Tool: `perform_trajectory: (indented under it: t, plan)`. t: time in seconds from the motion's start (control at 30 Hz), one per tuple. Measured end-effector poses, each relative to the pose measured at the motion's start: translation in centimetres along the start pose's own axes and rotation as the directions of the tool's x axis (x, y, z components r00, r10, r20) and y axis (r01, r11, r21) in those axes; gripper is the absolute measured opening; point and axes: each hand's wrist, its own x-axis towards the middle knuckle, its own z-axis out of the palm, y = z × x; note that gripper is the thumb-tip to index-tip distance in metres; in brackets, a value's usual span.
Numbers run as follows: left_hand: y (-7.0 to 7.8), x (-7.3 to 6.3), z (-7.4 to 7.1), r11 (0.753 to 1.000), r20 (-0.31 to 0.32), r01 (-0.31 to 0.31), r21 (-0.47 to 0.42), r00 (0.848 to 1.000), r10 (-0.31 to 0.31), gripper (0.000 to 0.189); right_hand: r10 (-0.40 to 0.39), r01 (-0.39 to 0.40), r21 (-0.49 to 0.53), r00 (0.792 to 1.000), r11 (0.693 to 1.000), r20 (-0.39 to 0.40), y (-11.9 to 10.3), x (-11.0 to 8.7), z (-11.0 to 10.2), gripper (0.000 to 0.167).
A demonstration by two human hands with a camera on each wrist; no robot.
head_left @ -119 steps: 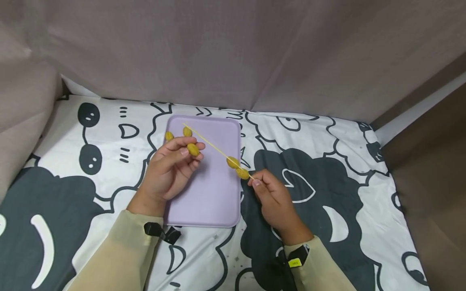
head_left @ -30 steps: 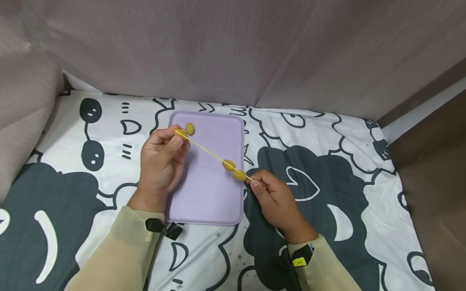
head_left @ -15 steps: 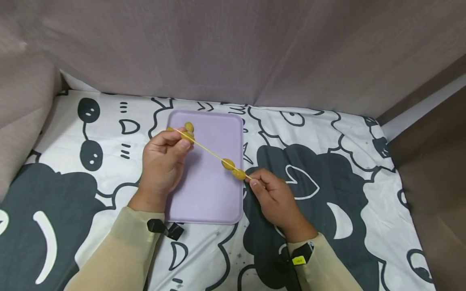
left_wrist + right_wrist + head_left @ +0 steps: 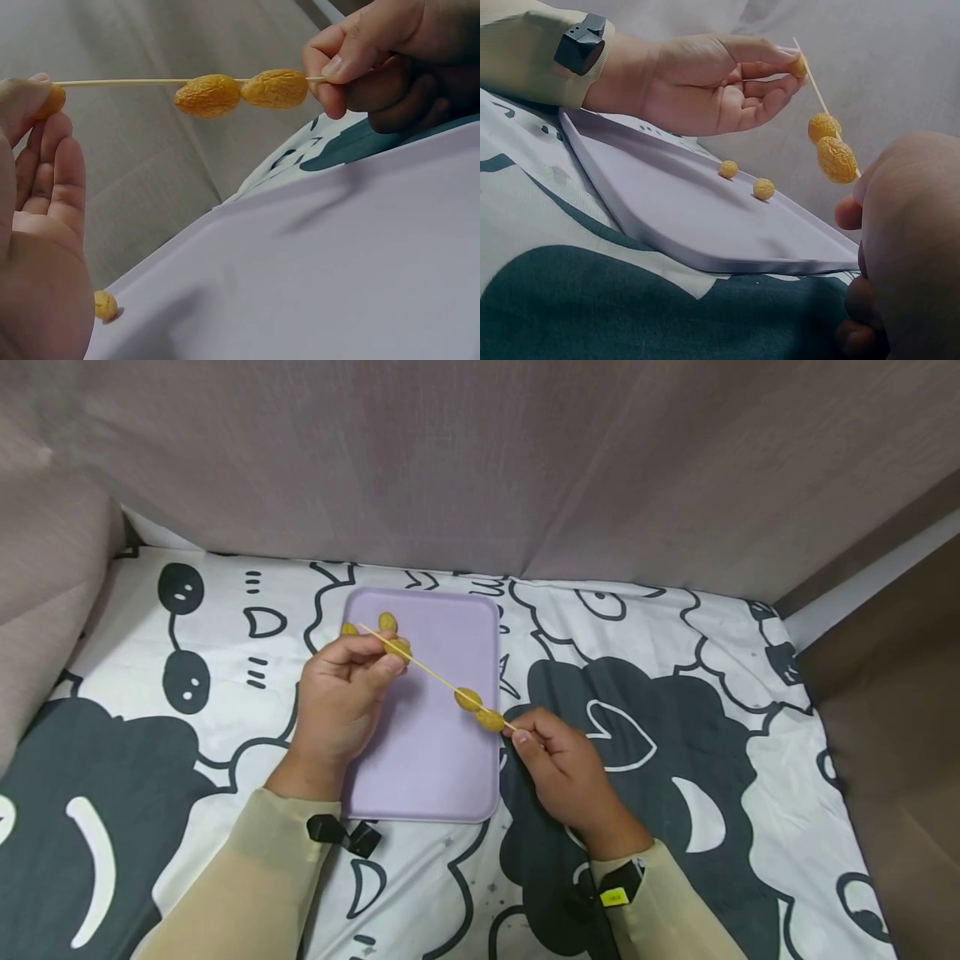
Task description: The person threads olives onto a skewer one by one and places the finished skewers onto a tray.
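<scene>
My left hand point(image 4: 339, 706) pinches a wrinkled yellow oval dried fruit point(image 4: 399, 649) between thumb and fingers, over the tray's upper left part. A thin wooden skewer point(image 4: 427, 670) crosses this fruit, its tip showing just beyond; I cannot tell whether it runs through or alongside. Two more such fruits, a farther one point(image 4: 208, 96) and a nearer one point(image 4: 275, 88), are threaded side by side near the skewer's other end. That end is pinched by my right hand point(image 4: 562, 768) at the tray's right edge. The skewer slants down from left to right in the head view.
A pale purple tray point(image 4: 420, 777) lies under the hands on a black-and-white cartoon cloth point(image 4: 712, 693). Two loose fruits, one left point(image 4: 728, 169) and one right point(image 4: 763, 188), rest on it. A grey-brown fabric wall point(image 4: 450, 468) rises behind.
Four seconds ago the left hand's fruit was apart from the skewer; a second ago it was at the skewer's end. Now the tip shows past it, and the left hand has shifted slightly right.
</scene>
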Motion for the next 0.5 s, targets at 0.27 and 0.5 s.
perform_trajectory:
  t: [0.27,0.5]
  plan:
    - [-0.04,-0.22,0.30,0.996,0.003,0.009,0.086,1.000,-0.010,0.038,0.004,-0.004,0.004,1.000,1.000,0.004,0.02,-0.02,0.00,0.012]
    - [-0.03,-0.38,0.50,0.986,0.019,0.003,0.167,1.000,-0.006,0.040,0.002,-0.002,0.004,1.000,1.000,0.009,-0.08,0.02,-0.04,0.013]
